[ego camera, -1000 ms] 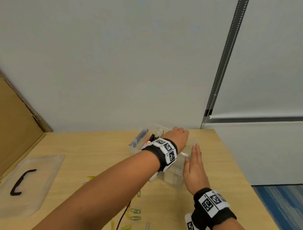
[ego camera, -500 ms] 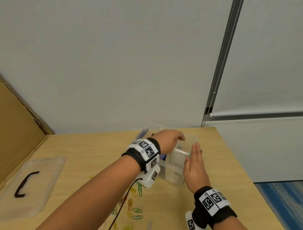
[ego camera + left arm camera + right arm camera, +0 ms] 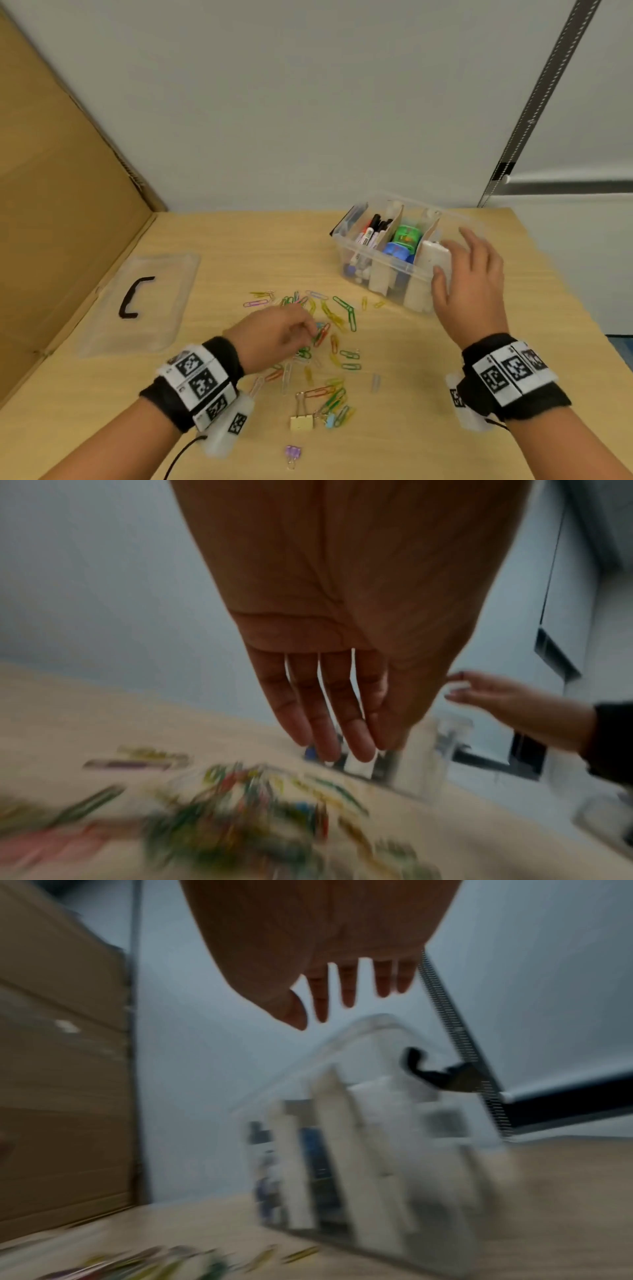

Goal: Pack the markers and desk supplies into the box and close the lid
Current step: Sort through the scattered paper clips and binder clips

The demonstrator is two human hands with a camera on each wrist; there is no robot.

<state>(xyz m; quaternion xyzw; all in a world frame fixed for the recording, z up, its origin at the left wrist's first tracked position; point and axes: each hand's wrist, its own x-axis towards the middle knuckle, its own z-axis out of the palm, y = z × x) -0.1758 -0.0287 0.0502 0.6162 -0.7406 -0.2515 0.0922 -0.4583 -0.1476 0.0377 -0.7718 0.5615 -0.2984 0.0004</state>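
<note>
The left hand (image 3: 274, 334) hovers low over the scattered paper clips (image 3: 320, 337), palm down; in the left wrist view its fingers (image 3: 320, 723) hang straight and close together, holding nothing, and whether the tips touch a clip is lost to blur. The right hand (image 3: 471, 291) is spread and relaxed at the near right corner of the clear plastic box (image 3: 394, 265), its thumb beside the wall there; the right wrist view shows the fingers (image 3: 346, 988) extended above the rim, gripping nothing.

The box sits on the far right part of the wooden table (image 3: 428, 394), its long axis running from near right to far left, open side up. Cardboard dividers split it into compartments: the markers (image 3: 371, 231) lie in the leftmost one, tips pointing away and up; a green tape roll (image 3: 406, 234) and a blue one (image 3: 395, 251) fill the middle; a white object (image 3: 433, 257) stands in the right compartment next to the right hand.

The clips spread across the table between the two wrists, with a yellow binder clip (image 3: 301, 422) and a small purple one (image 3: 292, 453) nearer the person. The clear lid (image 3: 161, 301), with its black handle (image 3: 132, 297), lies flat well to the left, beside a cardboard panel (image 3: 61, 222)
</note>
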